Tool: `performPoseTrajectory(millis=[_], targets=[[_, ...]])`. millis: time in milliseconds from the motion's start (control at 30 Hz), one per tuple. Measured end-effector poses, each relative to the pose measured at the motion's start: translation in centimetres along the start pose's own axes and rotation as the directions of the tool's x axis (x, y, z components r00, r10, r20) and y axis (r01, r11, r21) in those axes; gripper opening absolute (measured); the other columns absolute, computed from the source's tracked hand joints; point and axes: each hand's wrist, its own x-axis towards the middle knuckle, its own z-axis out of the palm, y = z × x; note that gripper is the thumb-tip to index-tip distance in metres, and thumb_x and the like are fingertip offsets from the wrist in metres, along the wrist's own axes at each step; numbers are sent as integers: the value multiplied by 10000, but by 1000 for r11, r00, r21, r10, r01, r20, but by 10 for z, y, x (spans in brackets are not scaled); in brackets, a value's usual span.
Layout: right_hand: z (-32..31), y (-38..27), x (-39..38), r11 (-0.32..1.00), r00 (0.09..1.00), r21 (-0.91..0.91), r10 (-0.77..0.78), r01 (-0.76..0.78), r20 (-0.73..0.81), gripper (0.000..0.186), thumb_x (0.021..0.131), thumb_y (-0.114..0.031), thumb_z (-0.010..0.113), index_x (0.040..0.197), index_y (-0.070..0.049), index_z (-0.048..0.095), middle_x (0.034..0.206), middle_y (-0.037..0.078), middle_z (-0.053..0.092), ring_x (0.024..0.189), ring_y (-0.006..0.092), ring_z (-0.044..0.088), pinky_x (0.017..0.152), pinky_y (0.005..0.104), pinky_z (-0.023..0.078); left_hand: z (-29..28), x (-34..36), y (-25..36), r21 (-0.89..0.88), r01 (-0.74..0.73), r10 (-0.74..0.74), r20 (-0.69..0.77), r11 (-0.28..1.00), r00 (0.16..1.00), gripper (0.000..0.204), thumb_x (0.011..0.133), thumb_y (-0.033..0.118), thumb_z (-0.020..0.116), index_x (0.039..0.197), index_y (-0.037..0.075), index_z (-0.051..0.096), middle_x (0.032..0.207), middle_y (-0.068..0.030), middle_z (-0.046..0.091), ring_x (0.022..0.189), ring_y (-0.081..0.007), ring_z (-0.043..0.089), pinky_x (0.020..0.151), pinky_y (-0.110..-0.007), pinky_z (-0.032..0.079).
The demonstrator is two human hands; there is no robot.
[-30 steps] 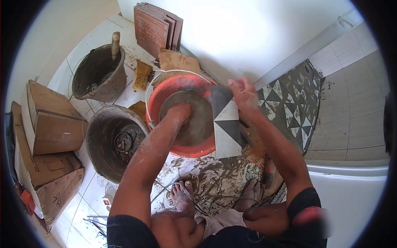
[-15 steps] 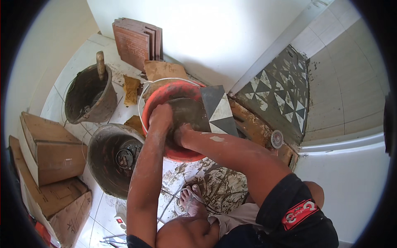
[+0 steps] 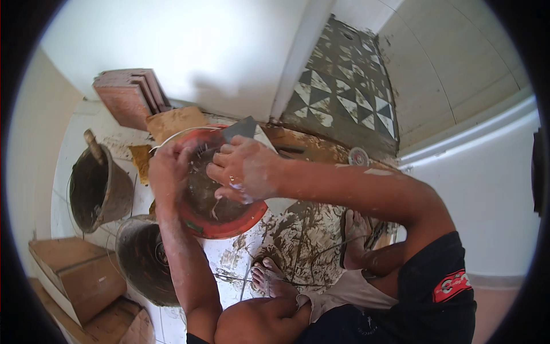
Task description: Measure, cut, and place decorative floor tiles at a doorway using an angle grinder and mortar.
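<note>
Both my hands are wet and raised over a red bucket (image 3: 229,229) of murky grey-brown water (image 3: 209,192). My left hand (image 3: 171,175) hovers by the bucket's left rim, its fingers loosely bent and nothing visible in them. Over the water, near the right rim, my right hand (image 3: 246,169) has its fingers bent and apart, with drops falling below. Behind that hand a dark grey and white patterned tile (image 3: 243,127) rests at the bucket's far right rim, partly hidden by my hand and forearm.
Two dark buckets (image 3: 117,192) stand at left, one with a wooden-handled tool (image 3: 94,146). Reddish tiles (image 3: 129,100) lean on the wall. Cardboard boxes (image 3: 94,286) lie lower left. A grinder disc (image 3: 358,156) is at right, near the patterned tiled floor (image 3: 338,94). Mud smears the near floor.
Both hands have come up out of the bucket's water and moved apart, the right one now dripping near the tile. My view has shifted to the right.
</note>
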Motion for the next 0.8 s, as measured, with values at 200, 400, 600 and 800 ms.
performPoseTrajectory(millis=[200, 400, 600, 800], targets=[[-39, -17, -102, 993, 1000, 119, -7, 5, 16, 165, 864, -224, 716, 963, -139, 615, 896, 24, 597, 879, 225, 619, 707, 396, 532, 18, -5, 20, -132, -114, 97, -126, 985, 987, 197, 918, 218, 716, 967, 28, 730, 872, -169, 737, 764, -301, 719, 720, -394, 537], [-14, -37, -239, 723, 591, 215, 316, -657, 743, 547, 872, -561, 704, 1122, -78, 647, 912, 194, 719, 905, 425, 701, 834, 521, 547, 6, -11, 50, 35, 33, -35, 75, 999, 997, 304, 887, 256, 766, 846, -28, 664, 741, -174, 675, 693, -247, 679, 662, -378, 506], [98, 0, -398, 329, 233, -186, 884, -926, 404, 885, 833, -647, 722, 1384, 4, 486, 1219, 276, 641, 1177, 437, 618, 959, 513, 506, 5, -35, 53, -58, -275, 278, 44, 960, 960, 392, 929, 145, 739, 1259, -37, 633, 1036, -149, 726, 893, -223, 699, 855, -343, 555], [176, 21, -438, -44, -15, 149, 981, -988, 192, 941, 796, -513, 809, 1469, 4, 402, 1319, 291, 592, 1222, 480, 583, 1015, 503, 492, 15, -95, 153, -277, -151, 256, 395, 949, 882, 371, 879, 123, 781, 1216, 0, 687, 1027, -142, 741, 909, -213, 722, 815, -347, 572]])
